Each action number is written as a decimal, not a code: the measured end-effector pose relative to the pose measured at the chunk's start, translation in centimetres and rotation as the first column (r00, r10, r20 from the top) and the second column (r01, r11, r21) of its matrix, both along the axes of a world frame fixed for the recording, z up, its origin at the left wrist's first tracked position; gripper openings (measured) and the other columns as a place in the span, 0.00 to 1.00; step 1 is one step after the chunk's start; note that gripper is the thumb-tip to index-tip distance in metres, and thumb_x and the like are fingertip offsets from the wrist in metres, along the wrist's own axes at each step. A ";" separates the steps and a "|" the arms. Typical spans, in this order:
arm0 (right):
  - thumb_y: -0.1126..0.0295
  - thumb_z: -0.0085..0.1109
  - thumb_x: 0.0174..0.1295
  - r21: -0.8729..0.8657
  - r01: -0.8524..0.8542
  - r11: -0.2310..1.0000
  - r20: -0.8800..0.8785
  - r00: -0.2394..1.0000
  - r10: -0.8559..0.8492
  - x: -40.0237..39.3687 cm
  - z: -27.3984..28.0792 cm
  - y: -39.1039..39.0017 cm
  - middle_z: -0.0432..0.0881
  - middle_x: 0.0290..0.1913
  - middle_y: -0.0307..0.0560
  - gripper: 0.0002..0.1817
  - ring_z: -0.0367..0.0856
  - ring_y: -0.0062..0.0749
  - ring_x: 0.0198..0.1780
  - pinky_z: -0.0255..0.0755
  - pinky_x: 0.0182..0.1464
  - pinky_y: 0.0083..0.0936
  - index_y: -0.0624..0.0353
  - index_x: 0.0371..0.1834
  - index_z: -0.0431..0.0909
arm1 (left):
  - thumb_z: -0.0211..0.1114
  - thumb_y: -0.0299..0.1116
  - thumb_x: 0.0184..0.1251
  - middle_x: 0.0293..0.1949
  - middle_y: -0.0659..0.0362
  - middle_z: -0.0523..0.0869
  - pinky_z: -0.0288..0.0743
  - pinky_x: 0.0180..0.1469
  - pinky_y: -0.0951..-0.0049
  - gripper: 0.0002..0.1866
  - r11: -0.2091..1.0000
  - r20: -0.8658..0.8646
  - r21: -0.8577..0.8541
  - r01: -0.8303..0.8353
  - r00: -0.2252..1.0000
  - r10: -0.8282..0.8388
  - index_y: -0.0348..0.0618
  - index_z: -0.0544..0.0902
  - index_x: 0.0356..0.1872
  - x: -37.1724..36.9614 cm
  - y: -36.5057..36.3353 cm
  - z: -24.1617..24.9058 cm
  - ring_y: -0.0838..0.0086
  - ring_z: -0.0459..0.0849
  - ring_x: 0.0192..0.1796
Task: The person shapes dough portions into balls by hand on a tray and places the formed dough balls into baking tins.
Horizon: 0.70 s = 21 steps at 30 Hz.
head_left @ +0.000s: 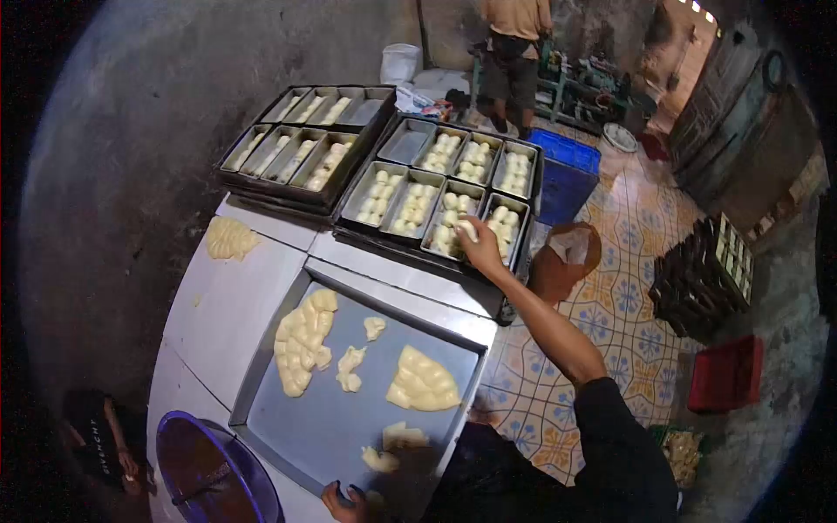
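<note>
My right hand point(485, 249) is closed on a dough ball point(468, 230) over a loaf pan point(443, 247) in the front row of the nearer pan set. Rounded dough balls point(456, 207) lie in that pan. At the bottom edge, my left hand point(343, 506) has its fingers curled by the near rim of a large grey tray point(340, 436); what it holds, if anything, is hidden. On the tray are a long lumpy dough piece point(301, 342), a wide dough slab point(423, 382) and several small dough scraps point(350, 366).
Another pan set point(305, 148) stands behind left, partly filled with dough. More dough point(230, 238) lies on the white table point(209, 305). A purple basin point(261, 475) is at lower left. Blue crates point(565, 174) and stacked pans point(706, 275) stand on the floor. Two other people are in view.
</note>
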State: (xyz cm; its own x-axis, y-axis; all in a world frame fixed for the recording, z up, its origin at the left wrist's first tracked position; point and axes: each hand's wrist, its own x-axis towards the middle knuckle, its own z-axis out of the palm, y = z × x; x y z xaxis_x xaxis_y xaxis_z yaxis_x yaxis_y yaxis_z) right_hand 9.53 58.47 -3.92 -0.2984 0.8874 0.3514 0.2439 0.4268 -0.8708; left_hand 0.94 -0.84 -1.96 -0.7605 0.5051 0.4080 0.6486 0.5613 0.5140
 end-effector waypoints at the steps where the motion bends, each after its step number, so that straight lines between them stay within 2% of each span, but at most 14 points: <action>1: 0.58 0.58 0.63 -0.075 -0.033 0.997 -0.028 0.999 0.031 -0.4 2.3 -1.2 0.82 0.51 0.61 0.22 0.81 0.53 0.53 0.72 0.54 0.39 0.63 0.55 0.76 | 0.62 0.29 0.63 0.40 0.47 0.78 0.75 0.48 0.64 0.13 0.984 0.176 -0.159 -0.085 0.978 0.113 0.27 0.78 0.42 0.3 -0.2 0.3 0.57 0.78 0.42; 2: 0.58 0.58 0.63 -0.043 -0.055 0.998 -0.013 0.998 0.054 -1.3 1.9 -0.9 0.82 0.49 0.63 0.23 0.81 0.56 0.51 0.73 0.53 0.40 0.64 0.55 0.76 | 0.63 0.29 0.62 0.40 0.46 0.78 0.73 0.50 0.61 0.13 0.988 0.260 -0.076 -0.136 0.954 0.152 0.27 0.78 0.42 0.7 -0.1 -0.4 0.56 0.77 0.42; 3: 0.58 0.58 0.62 -0.007 -0.080 0.997 0.001 0.997 0.080 -2.2 1.2 -0.4 0.82 0.48 0.65 0.24 0.81 0.58 0.50 0.73 0.53 0.41 0.65 0.55 0.76 | 0.62 0.29 0.62 0.38 0.45 0.77 0.72 0.49 0.61 0.12 0.986 0.225 -0.053 -0.158 0.960 0.166 0.27 0.77 0.41 1.3 1.2 0.9 0.55 0.77 0.41; 5: 0.57 0.56 0.60 -0.055 -0.065 0.996 0.284 0.956 0.078 -3.4 -0.1 -0.2 0.81 0.45 0.69 0.25 0.80 0.61 0.48 0.73 0.53 0.42 0.65 0.55 0.76 | 0.61 0.30 0.62 0.36 0.45 0.77 0.72 0.46 0.60 0.12 0.974 0.154 -0.133 -0.182 0.967 0.202 0.28 0.77 0.39 2.0 2.2 2.5 0.53 0.76 0.40; 6: 0.57 0.56 0.60 -0.002 -0.085 0.996 0.376 0.923 0.079 -3.5 0.9 -1.2 0.82 0.42 0.70 0.25 0.81 0.62 0.47 0.73 0.53 0.45 0.65 0.54 0.76 | 0.60 0.31 0.62 0.36 0.43 0.78 0.71 0.46 0.57 0.12 0.978 0.143 -0.125 -0.166 0.973 0.183 0.29 0.77 0.37 2.0 2.2 2.5 0.49 0.76 0.40; 7: 0.57 0.57 0.60 -0.113 -0.086 0.990 0.441 0.888 0.128 -3.4 2.4 -2.4 0.83 0.39 0.69 0.24 0.81 0.62 0.44 0.74 0.51 0.47 0.64 0.54 0.77 | 0.59 0.32 0.62 0.37 0.41 0.78 0.70 0.47 0.55 0.13 0.971 0.097 -0.150 -0.185 0.975 0.201 0.29 0.78 0.38 2.0 2.1 2.3 0.47 0.76 0.41; 9: 0.56 0.57 0.60 0.008 -0.059 0.998 0.424 0.904 0.050 -3.5 1.5 -2.6 0.83 0.36 0.68 0.24 0.82 0.62 0.42 0.74 0.49 0.49 0.63 0.52 0.78 | 0.59 0.32 0.61 0.38 0.41 0.79 0.70 0.48 0.54 0.14 0.977 0.106 -0.085 -0.198 0.973 0.206 0.28 0.78 0.39 2.0 1.7 1.6 0.45 0.76 0.42; 13: 0.55 0.57 0.60 0.030 -0.112 0.993 0.501 0.862 0.082 -2.4 2.2 -2.7 0.84 0.35 0.66 0.23 0.82 0.62 0.41 0.75 0.47 0.49 0.61 0.50 0.79 | 0.59 0.35 0.61 0.39 0.40 0.79 0.71 0.49 0.54 0.15 0.968 0.121 -0.129 -0.216 0.965 0.231 0.29 0.78 0.41 1.6 1.7 1.5 0.45 0.76 0.43; 15: 0.52 0.56 0.60 -0.038 -0.178 0.983 0.469 0.866 0.175 -1.8 2.9 -2.7 0.84 0.38 0.65 0.24 0.82 0.62 0.44 0.74 0.50 0.49 0.58 0.52 0.80 | 0.61 0.36 0.61 0.40 0.41 0.80 0.72 0.50 0.55 0.17 0.953 0.119 -0.197 -0.229 0.960 0.255 0.30 0.79 0.42 1.0 1.0 0.7 0.46 0.77 0.45; 17: 0.50 0.57 0.60 -0.010 -0.202 0.979 0.483 0.857 0.181 -1.6 2.3 -2.5 0.84 0.41 0.64 0.24 0.82 0.59 0.44 0.75 0.49 0.46 0.58 0.50 0.81 | 0.62 0.39 0.61 0.41 0.43 0.80 0.73 0.51 0.55 0.19 0.982 0.076 -0.165 -0.094 0.991 0.108 0.32 0.79 0.44 0.3 0.5 1.4 0.46 0.77 0.45; 18: 0.51 0.58 0.59 -0.020 -0.224 0.974 0.468 0.859 0.207 -1.3 1.9 -2.6 0.84 0.40 0.63 0.24 0.83 0.58 0.44 0.75 0.48 0.44 0.58 0.49 0.82 | 0.62 0.39 0.61 0.41 0.43 0.80 0.73 0.51 0.55 0.19 0.981 0.082 -0.161 -0.105 0.989 0.120 0.32 0.79 0.44 0.4 0.2 0.8 0.46 0.77 0.45; 20: 0.51 0.61 0.57 -0.099 -0.267 0.959 0.450 0.847 0.282 -0.5 2.5 -2.9 0.85 0.39 0.61 0.23 0.84 0.54 0.43 0.75 0.47 0.42 0.58 0.47 0.83 | 0.63 0.40 0.62 0.40 0.43 0.81 0.74 0.49 0.53 0.19 0.977 0.459 -0.001 -0.215 0.867 0.192 0.32 0.78 0.45 0.8 -1.6 -1.9 0.45 0.78 0.45; 21: 0.51 0.63 0.56 -0.166 -0.289 0.943 0.446 0.831 0.334 0.0 3.6 -3.3 0.85 0.39 0.59 0.24 0.84 0.52 0.42 0.75 0.47 0.41 0.59 0.46 0.83 | 0.63 0.40 0.62 0.41 0.43 0.81 0.74 0.49 0.53 0.19 0.975 0.440 -0.011 -0.222 0.874 0.204 0.32 0.78 0.45 0.9 -1.1 -1.6 0.45 0.78 0.45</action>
